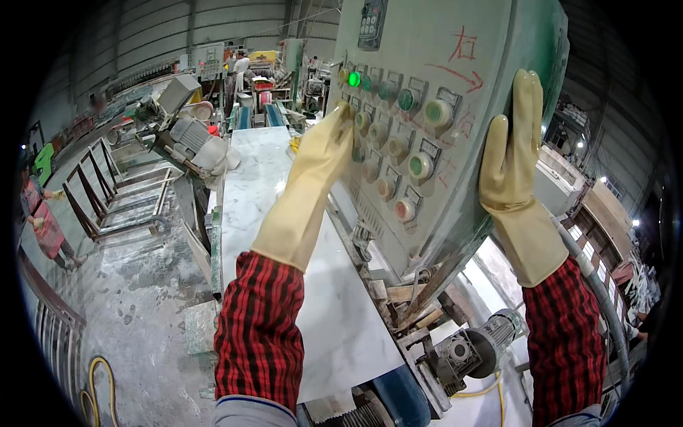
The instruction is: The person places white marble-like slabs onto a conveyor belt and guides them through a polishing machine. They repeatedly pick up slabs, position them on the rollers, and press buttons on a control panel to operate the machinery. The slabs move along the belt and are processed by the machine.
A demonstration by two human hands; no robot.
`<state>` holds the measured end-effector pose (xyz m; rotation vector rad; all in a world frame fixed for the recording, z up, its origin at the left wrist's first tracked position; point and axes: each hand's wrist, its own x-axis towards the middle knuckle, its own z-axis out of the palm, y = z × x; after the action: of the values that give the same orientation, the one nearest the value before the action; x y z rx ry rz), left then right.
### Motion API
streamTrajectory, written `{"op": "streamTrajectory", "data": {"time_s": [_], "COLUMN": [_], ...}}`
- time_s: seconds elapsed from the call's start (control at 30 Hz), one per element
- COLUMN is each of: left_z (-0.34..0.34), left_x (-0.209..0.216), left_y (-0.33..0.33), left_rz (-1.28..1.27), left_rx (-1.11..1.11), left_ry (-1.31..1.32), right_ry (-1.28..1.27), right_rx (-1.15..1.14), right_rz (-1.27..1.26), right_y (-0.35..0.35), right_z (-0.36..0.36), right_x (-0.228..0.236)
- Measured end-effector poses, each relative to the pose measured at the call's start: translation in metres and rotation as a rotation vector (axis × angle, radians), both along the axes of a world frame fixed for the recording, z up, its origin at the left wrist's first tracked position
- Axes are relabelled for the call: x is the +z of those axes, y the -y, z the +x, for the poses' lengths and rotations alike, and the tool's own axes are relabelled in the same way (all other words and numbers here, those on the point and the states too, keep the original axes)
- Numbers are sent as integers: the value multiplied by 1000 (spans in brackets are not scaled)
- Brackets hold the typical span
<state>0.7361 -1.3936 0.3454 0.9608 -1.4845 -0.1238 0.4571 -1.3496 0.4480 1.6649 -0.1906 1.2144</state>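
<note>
A grey-green control cabinet (455, 43) stands tilted in front of me. Rows of push buttons cover its face, and one small button (354, 79) glows bright green. My left hand (329, 146), in a cream rubber glove, has its fingers bunched together at the left edge of the button rows; the fingertips hide whatever they touch there. My right hand (514, 160), gloved the same way, lies against the cabinet's right side with its fingers stretched upward and nothing held. Below the cabinet and my left arm runs a white, grey-veined stone slab (341, 313).
The slab rests on a conveyor with blue rollers (398, 398). An electric motor (473, 349) sits below the cabinet; another motor (192, 135) stands left of the slab. Metal racks (121, 192) and a yellow hose (99, 370) are on the floor. A person in a red apron (48, 220) stands far left.
</note>
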Motion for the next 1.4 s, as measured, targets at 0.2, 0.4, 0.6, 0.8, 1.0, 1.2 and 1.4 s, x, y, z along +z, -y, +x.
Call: {"op": "streamTrajectory", "data": {"time_s": [0.2, 0.4, 0.6, 0.8, 1.0, 1.2, 1.4], "left_z": [-16, -15, -18, -48, -68, -62, -65], "left_x": [-16, -6, -13, -37, -16, -12, -10], "left_y": [-16, -11, -72, -130, -129, -125, -127], "left_rz": [-205, -91, -140, -316, -417, -377, -365], "left_rx": [-7, 82, 120, -166, -78, -73, -94], "left_ry": [40, 155, 226, 135, 221, 285, 269], "right_ry": [106, 119, 96, 158, 84, 137, 156], "right_rx": [57, 59, 66, 127, -7, 168, 147], "right_rz": [170, 160, 33, 42, -111, -14, -11], "right_y": [-3, -1, -6, -7, -10, -5, 0], "right_z": [2, 1, 6, 10, 8, 9, 8], "right_x": [-1, -4, 1, 4, 5, 4, 4]}}
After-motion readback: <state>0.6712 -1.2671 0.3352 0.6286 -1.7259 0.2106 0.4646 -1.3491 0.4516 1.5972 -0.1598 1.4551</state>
